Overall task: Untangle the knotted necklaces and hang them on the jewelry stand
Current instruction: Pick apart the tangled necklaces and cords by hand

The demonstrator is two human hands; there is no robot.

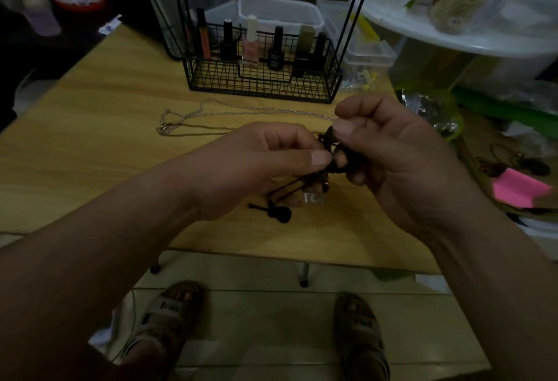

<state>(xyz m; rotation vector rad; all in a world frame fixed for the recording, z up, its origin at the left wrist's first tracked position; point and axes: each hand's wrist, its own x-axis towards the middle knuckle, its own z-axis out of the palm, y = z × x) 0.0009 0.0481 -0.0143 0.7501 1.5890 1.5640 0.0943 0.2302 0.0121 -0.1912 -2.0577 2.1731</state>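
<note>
Both forearms reach in from the bottom edge and meet over the wooden table [90,145]. The left hand [265,163] is curled, its thumb and forefinger pinching a knot of black cord necklace [330,151] held above the tabletop. From the knot, cord ends hang to a small black guitar pendant [279,211]. The right hand [392,163], palm turned inward, pinches the same knot from the other side with bent fingers. A silver chain [211,114] lies on the table beyond the hands, just before the black wire jewelry stand [262,84].
</note>
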